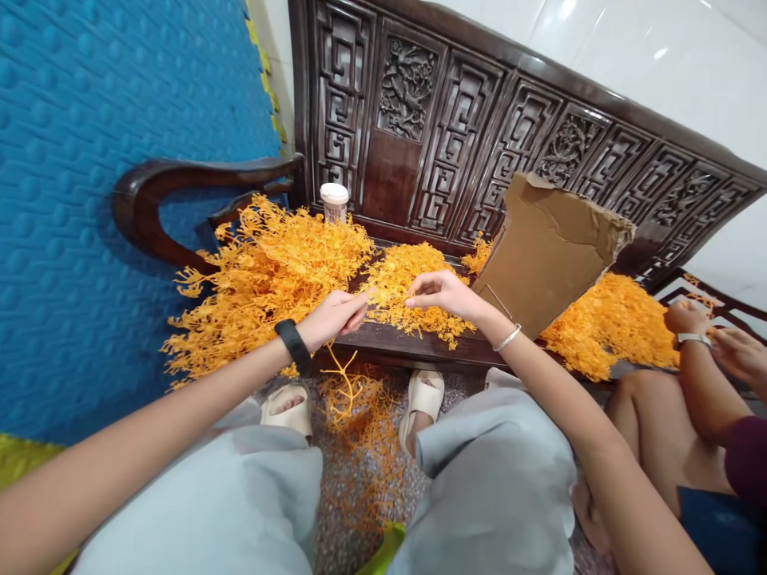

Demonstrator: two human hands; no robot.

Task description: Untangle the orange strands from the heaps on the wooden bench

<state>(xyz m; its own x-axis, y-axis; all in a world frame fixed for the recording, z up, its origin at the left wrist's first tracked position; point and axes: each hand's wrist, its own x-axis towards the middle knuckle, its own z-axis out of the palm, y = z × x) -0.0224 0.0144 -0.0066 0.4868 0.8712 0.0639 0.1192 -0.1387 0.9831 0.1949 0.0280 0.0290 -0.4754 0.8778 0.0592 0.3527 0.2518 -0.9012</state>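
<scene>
Orange sprig [383,297] spans the gap between both hands, long axis running left to right, above the front edge of the counter [419,347]. Left hand [332,318] pinches one end, fingers closed on it. Right hand [440,294] pinches the other end likewise. Both hands are equally near. Orange heap [264,279] lies just left; loose bits [359,423] lie on the floor below.

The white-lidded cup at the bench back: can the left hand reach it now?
Probably yes. The cup stands uncovered behind the orange plastic sprigs, and nothing solid blocks the left hand.
</scene>
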